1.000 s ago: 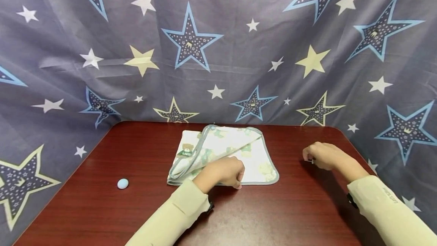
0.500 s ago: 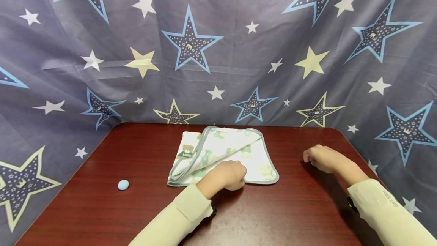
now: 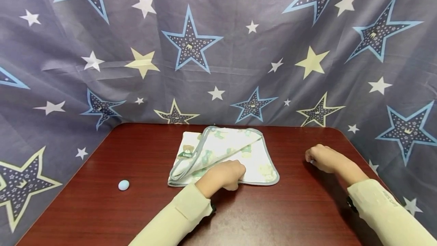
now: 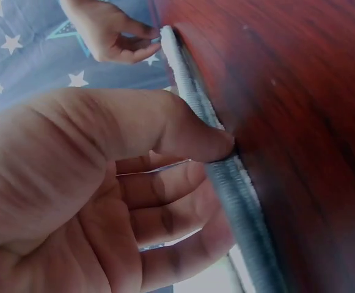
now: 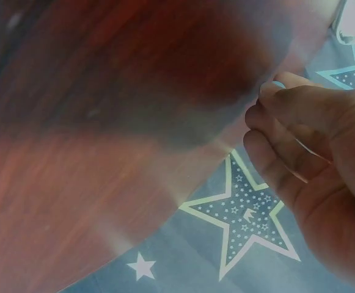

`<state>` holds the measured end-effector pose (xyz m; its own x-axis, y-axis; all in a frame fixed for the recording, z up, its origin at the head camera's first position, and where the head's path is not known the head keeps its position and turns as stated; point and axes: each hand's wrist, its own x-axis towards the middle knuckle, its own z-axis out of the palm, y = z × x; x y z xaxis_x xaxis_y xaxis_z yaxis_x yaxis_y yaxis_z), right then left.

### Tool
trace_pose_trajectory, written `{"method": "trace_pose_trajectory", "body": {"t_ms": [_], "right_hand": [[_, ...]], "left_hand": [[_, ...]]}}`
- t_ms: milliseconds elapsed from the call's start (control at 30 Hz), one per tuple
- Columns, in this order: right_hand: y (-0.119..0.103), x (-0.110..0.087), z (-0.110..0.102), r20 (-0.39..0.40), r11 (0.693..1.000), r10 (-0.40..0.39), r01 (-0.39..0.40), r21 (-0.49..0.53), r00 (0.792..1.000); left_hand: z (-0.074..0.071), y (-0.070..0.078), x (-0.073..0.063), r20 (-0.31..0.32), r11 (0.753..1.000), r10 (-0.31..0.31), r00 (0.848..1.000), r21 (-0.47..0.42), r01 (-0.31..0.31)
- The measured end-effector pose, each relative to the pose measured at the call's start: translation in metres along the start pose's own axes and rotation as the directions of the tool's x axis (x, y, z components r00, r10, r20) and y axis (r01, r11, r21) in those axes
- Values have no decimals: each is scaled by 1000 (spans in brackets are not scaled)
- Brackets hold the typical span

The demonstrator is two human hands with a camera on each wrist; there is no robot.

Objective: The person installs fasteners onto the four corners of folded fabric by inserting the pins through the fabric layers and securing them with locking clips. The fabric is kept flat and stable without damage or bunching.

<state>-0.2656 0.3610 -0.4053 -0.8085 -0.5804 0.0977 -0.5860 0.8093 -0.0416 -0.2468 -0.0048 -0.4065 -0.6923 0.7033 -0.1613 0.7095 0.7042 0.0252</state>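
Note:
A white bear-print cloth (image 3: 258, 162) with blue-grey bound edges lies partly folded on the dark red table (image 3: 273, 215). My left hand (image 3: 223, 174) is at its near edge. In the left wrist view the thumb presses the bound edge (image 4: 244, 207) against the curled fingers, pinching it. My right hand (image 3: 324, 158) hovers over the table's right side, apart from the cloth, its fingers bent. A tiny pale-blue spot (image 5: 279, 84) shows at its thumb tip; I cannot tell whether it is a held thing or the nail.
A small pale-blue egg-shaped ball (image 3: 123, 185) sits on the table's left part. Behind the table hangs a grey curtain (image 3: 218, 67) printed with stars. The table's right edge (image 3: 353, 147) runs close to my right hand.
My left hand has shifted slightly up and right along the cloth's near edge, and its fingertips have tucked out of sight. My right hand has barely moved. The cloth looks almost the same.

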Motion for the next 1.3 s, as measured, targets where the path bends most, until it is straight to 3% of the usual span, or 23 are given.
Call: {"method": "trace_pose_trajectory", "body": {"t_ms": [300,433,800,1067,1300], "right_hand": [[-20,11,-11,-39,998,-53,54,12,998],[-32,18,-15,-63,996,-93,93,-4,994],[-78,35,-28,-170,985,-173,167,-46,970],[-112,47,-35,-265,959,-282,263,-107,922],[-139,56,-37,-358,936,-343,348,-53,869]], "left_hand": [[1,-7,1,-41,997,63,997,-51,-65],[1,-13,1,-91,991,89,992,-90,-97],[-10,-33,-1,-176,969,63,982,-226,-103],[-14,-45,-1,-276,946,43,960,-298,-128],[-18,-52,-1,-371,926,-4,929,-352,-137]]}}
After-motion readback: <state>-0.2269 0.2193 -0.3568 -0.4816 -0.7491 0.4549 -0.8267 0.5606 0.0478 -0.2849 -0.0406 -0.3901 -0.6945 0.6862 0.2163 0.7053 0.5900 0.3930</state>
